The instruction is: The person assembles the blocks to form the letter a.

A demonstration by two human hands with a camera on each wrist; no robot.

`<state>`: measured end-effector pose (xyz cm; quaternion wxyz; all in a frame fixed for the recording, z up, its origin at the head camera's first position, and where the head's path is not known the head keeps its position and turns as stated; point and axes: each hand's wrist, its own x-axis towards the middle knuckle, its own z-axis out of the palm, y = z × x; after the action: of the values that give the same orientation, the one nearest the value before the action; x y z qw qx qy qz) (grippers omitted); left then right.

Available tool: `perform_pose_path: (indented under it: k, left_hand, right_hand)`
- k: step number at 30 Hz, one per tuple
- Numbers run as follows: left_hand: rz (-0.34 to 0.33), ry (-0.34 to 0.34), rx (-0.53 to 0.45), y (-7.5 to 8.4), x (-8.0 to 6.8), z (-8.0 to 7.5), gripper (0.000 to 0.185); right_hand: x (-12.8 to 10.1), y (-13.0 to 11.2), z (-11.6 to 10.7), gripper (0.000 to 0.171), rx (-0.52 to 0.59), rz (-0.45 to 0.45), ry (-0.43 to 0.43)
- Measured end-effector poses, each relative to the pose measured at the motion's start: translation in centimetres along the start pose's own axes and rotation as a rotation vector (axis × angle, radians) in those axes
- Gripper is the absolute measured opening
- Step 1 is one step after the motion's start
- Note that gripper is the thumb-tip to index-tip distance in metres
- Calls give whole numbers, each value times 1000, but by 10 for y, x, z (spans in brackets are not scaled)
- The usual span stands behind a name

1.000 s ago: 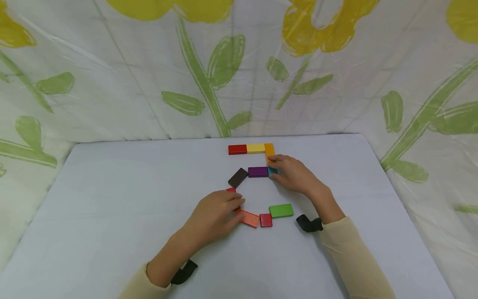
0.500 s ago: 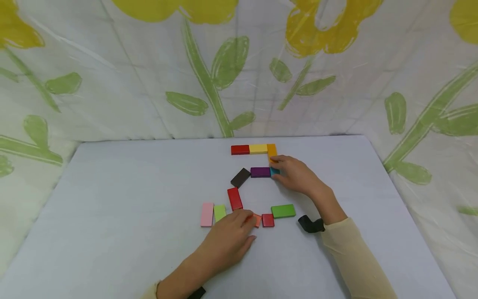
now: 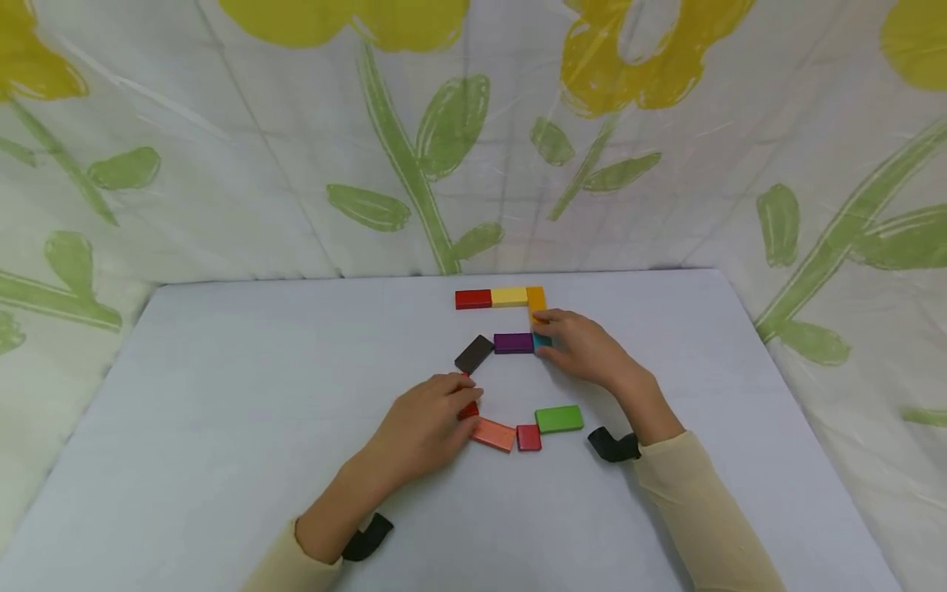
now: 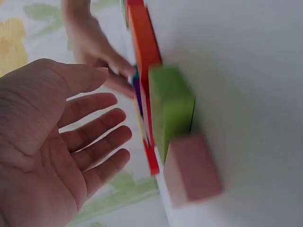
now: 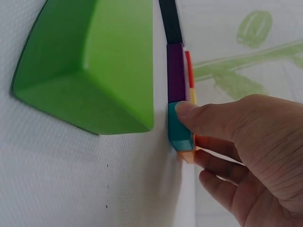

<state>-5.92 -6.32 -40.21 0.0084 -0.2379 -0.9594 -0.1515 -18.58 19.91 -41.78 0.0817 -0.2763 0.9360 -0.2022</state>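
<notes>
Left hand (image 3: 425,423) lying palm-down over the near-left part of the block ring on the white surface (image 3: 222,395), forearm angled in from the lower left. Fingers (image 4: 102,132) straight and relaxed in the wrist view, spread above the blocks, gripping nothing. Fingertips at the red block (image 3: 468,410), probably touching it, though mostly covered from the head view. Orange block (image 3: 494,433) just beside, then a small red square (image 3: 528,437) and a green block (image 3: 558,418). Right hand (image 3: 584,349) further back, forearm running in from the lower right, wrist low on the surface. Fingers curled, thumb (image 5: 203,118) pressed on the teal block (image 5: 180,127), pinching it at the end of the purple block (image 3: 513,343). Dark brown block (image 3: 473,353) tilted next to that.
</notes>
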Motion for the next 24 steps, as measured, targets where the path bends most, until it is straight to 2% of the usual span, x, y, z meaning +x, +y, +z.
perform_pose_path:
  k: [4,12,19,24]
  left_hand:
    - [-25,-45,-32,-16,11,-8,42]
    - [35,-102,-121,-44,32,-19,38]
    - [53,-100,-173,-53,41,-18,38]
    - [34,-113,-171,-57,45,-17,37]
  right_hand:
    - [1,2,2,47,0,0,-1]
    - [0,3,3,47,5,-3,3]
    - [0,3,3,46,-7,-7,11]
    - [0,5,1,46,-14,-5,7]
